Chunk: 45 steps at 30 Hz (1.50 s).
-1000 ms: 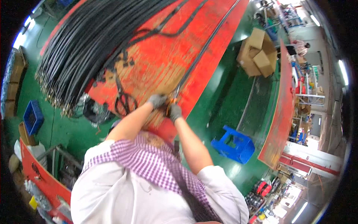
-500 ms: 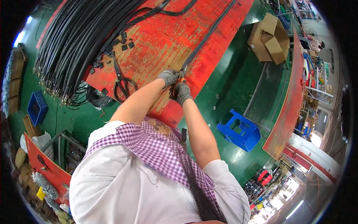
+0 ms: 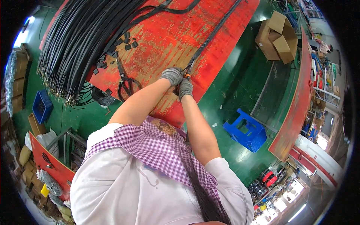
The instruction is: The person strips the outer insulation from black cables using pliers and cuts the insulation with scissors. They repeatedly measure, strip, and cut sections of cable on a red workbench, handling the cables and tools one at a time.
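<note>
Red worktable, black strap end between left hand, right hand.

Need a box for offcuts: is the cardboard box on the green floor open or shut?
Open: the cardboard box has its top flaps folded outward. Whether anything is inside, I cannot tell.

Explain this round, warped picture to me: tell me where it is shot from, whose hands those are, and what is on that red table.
The picture comes from a wide fisheye camera worn on a person's head, looking down, so straight edges bend. The two bare forearms belong to that person. Both hands wear grey knit gloves: the left hand and the right hand meet at the end of a long black strap, with something small and orange between them. They work on a worn red table. A large bundle of black cables hangs over its left edge, beside black-handled scissors and small black offcuts.
</note>
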Motion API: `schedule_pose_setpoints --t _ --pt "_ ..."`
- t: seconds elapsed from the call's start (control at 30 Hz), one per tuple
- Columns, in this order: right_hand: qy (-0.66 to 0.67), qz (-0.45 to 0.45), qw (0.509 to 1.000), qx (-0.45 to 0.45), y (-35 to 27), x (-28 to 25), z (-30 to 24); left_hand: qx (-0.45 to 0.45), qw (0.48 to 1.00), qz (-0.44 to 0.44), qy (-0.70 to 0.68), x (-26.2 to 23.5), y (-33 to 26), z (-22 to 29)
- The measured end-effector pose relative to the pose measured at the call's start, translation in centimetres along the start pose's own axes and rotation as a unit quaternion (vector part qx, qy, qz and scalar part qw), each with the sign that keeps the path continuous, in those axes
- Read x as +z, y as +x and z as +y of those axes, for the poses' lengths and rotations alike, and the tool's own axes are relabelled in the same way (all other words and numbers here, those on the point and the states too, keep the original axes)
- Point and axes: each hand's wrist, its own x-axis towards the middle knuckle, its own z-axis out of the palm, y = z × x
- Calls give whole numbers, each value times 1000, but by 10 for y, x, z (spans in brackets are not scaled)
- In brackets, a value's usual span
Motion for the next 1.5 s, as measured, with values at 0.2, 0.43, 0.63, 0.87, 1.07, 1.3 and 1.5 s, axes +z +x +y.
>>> schedule_pose_setpoints --t 0.2,0.43,0.63,0.87,1.07,1.3,1.5 --pt "209 -284 920 169 -9 -36 -32 40 996 -14 75 -21 -4 10" --pt "160 -98 976 113 17 -29 -58 44 997 -16 60 -26 0 27" --pt "74 -135 984 87 26 -32 -44 18 969 50 -239 -11 18 16" --pt "78 -130 987 55 36 -26 -36 -48 912 -45 -404 -10 35 8" --pt "83 -55 992 80 45 -17 -33 -156 841 -113 -505 -6 32 -3" --pt "61 -111 989 83 66 -21 -16 -190 714 -149 -657 2 41 -24" --pt "9 -93 993 74 89 -17 -4 -156 722 -151 -657 -3 41 -22"
